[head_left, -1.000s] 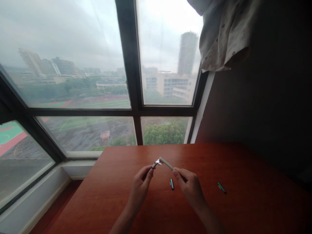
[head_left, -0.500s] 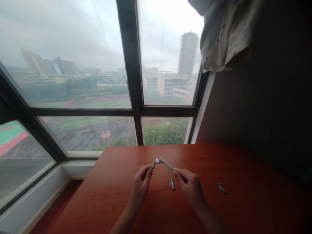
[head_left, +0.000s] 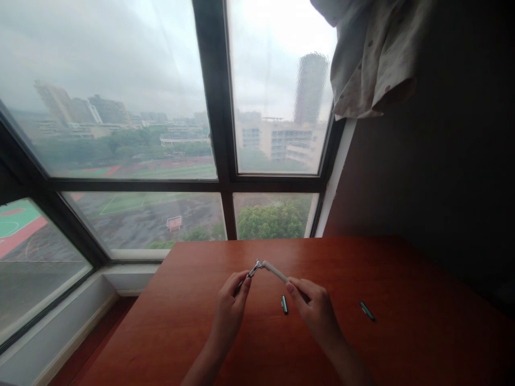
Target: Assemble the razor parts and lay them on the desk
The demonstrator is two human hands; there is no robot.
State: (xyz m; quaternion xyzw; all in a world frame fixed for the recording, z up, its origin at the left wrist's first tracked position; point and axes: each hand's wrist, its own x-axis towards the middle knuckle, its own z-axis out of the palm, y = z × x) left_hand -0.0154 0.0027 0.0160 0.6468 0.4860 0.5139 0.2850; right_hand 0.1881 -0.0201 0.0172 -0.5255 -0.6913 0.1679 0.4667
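Left hand [head_left: 233,295] pinching shiny metal tool [head_left: 254,268], right hand [head_left: 314,299] clamped on pale stick [head_left: 276,271]. Tips super close mid-air; loose pinch could let either drop onto table [head_left: 173,316].

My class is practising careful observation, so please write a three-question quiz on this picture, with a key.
1. Which hand holds the pale rod?
2. True or false: the green strips lie apart on the table.
3. The fingers of the left hand hold:
a) the cloth
b) the metal piece
c) a green strip

Key: 1. The right hand. 2. True. 3. b.
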